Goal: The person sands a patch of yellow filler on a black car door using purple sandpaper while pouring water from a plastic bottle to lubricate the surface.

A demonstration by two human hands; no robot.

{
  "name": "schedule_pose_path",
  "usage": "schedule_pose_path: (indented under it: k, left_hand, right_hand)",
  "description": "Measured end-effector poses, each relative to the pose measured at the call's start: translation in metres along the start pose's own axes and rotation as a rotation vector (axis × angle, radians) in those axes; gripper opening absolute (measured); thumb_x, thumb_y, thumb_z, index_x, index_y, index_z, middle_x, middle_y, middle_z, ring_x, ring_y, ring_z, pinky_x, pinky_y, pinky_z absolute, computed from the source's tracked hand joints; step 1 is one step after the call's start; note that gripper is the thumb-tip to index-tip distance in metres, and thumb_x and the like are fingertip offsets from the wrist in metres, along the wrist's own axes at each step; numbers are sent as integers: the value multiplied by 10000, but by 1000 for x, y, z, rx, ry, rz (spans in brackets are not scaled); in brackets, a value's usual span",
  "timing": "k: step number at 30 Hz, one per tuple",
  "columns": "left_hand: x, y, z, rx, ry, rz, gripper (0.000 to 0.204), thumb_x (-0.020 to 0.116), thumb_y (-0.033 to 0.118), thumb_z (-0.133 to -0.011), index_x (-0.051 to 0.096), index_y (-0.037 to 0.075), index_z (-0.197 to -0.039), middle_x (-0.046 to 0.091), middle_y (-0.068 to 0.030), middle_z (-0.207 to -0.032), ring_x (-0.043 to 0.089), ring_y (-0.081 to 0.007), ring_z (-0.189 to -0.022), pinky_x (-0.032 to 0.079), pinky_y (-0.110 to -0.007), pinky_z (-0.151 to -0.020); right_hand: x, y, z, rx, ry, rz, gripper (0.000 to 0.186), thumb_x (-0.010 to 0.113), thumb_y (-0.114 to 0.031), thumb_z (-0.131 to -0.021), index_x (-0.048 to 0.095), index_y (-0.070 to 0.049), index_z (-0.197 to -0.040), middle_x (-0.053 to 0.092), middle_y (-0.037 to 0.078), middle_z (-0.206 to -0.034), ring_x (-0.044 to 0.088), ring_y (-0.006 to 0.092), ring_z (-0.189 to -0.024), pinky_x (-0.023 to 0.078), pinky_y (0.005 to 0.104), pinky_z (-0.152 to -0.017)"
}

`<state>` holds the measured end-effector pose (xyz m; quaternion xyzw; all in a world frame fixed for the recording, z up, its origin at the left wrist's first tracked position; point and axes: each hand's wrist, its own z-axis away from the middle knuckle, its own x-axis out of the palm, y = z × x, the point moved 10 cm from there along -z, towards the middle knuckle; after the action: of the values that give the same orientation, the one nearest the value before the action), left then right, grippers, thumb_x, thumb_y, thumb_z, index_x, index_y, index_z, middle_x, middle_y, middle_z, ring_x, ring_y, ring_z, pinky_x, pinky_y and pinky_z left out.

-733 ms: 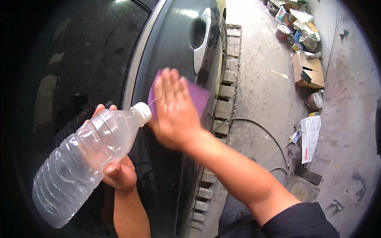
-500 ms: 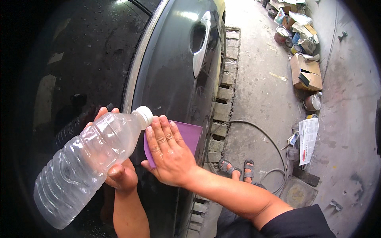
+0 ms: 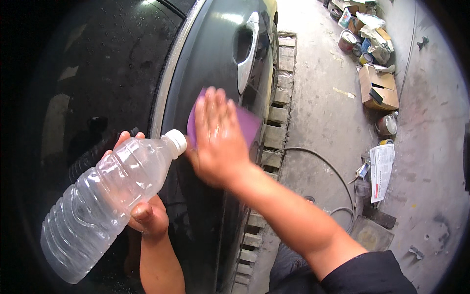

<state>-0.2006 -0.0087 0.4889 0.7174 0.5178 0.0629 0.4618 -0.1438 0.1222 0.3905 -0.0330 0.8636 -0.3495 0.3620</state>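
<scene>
Now the right hand (image 3: 220,142) and the purple sanding sheet (image 3: 247,125) under it are higher on the dark car door (image 3: 215,59) than half a second ago, close below the silver door handle (image 3: 246,51). The right hand lies flat with open fingers, pressing the sheet to the panel, and the sheet shows past the fingertips and thumb side. The left hand (image 3: 144,210) is closed around a clear plastic bottle (image 3: 105,201), whose white cap (image 3: 176,141) almost touches the right hand.
</scene>
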Motion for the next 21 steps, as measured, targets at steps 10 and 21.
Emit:
schedule_pose_path:
  k: [10,21]
  left_hand:
    - [-3,6,-4,21,-11,-13,917,519,729,-891,290,85,-1503,415,-243,-1482,482,-389,-1335,392,-538,-1121]
    - [2,5,-4,25,-26,-14,893,517,708,-905,293,83,-1502,415,-247,-1479,478,-397,-1336,392,-541,-1120]
  right_hand:
    - [0,-13,22,33,-64,-54,849,546,-498,-934,335,132,-1462,255,357,-1556,200,477,-1487,149,545,-1217]
    - [-5,-2,16,113,-57,-23,886,606,-496,-903,332,133,-1463,267,347,-1556,226,468,-1480,161,553,-1209]
